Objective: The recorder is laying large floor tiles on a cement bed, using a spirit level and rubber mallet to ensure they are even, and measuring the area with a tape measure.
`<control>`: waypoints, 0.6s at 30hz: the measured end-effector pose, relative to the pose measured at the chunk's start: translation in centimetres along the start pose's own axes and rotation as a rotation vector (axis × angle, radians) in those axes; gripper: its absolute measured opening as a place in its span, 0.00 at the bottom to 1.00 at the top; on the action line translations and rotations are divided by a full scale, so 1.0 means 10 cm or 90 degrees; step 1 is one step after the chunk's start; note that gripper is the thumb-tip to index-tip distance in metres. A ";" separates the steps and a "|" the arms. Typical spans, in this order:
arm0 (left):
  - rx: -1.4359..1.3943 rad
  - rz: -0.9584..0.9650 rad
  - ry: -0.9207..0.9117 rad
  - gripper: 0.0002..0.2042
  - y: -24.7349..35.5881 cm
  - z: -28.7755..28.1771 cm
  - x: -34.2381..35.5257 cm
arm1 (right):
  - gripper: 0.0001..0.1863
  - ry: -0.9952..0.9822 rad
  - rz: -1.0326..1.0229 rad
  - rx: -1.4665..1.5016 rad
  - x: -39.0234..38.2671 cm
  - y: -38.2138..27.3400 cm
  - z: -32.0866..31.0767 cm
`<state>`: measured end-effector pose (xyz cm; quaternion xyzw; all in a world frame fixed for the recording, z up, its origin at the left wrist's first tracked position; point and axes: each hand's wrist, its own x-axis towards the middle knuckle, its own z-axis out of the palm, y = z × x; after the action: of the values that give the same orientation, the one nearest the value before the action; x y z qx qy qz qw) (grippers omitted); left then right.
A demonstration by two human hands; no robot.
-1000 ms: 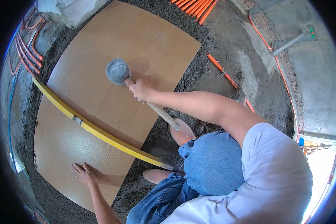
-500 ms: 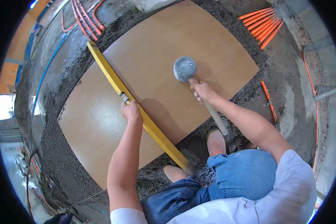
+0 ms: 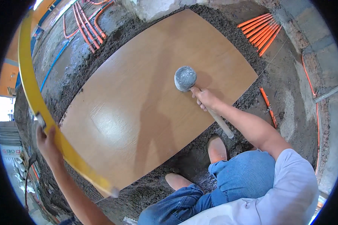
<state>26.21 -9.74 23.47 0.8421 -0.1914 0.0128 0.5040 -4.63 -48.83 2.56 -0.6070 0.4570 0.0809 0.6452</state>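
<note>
A large tan floor tile [image 3: 139, 86] lies on wet grey mortar in front of me. My left hand [image 3: 49, 140] is closed around a long yellow spirit level [image 3: 33, 86], raised at the tile's left side; its near end is slightly blurred by motion. My right hand [image 3: 205, 99] grips a rubber mallet by its wooden handle [image 3: 222, 123], close below the head. The round grey mallet head [image 3: 185, 78] is over the right half of the tile, and its shadow falls beside it. Whether the head touches the tile I cannot tell.
Rough mortar [image 3: 248, 92] borders the tile. Orange conduits [image 3: 261, 32] fan out at the far right, red pipes [image 3: 89, 28] and a blue hose [image 3: 56, 63] lie far left. An orange pipe piece [image 3: 268, 107] rests right. My feet [image 3: 217, 149] are at the tile's near edge.
My left hand has lifted the spirit level off the tile's middle and carried it to the left. My right hand with the mallet has hardly moved.
</note>
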 end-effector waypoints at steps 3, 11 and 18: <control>0.127 0.038 -0.041 0.14 -0.10 -0.12 -0.47 | 0.26 -0.004 -0.017 0.007 0.04 0.03 0.01; 0.204 0.026 -0.301 0.17 -0.59 1.26 -0.64 | 0.25 0.007 -0.060 -0.019 0.07 0.09 0.02; 0.378 0.111 -0.357 0.15 -0.85 1.94 -0.36 | 0.27 -0.026 -0.021 -0.065 -0.01 -0.05 -0.01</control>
<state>22.43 -21.65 5.97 0.9023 -0.3801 -0.1198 0.1642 -4.46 -49.00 3.01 -0.6451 0.4286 0.1057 0.6237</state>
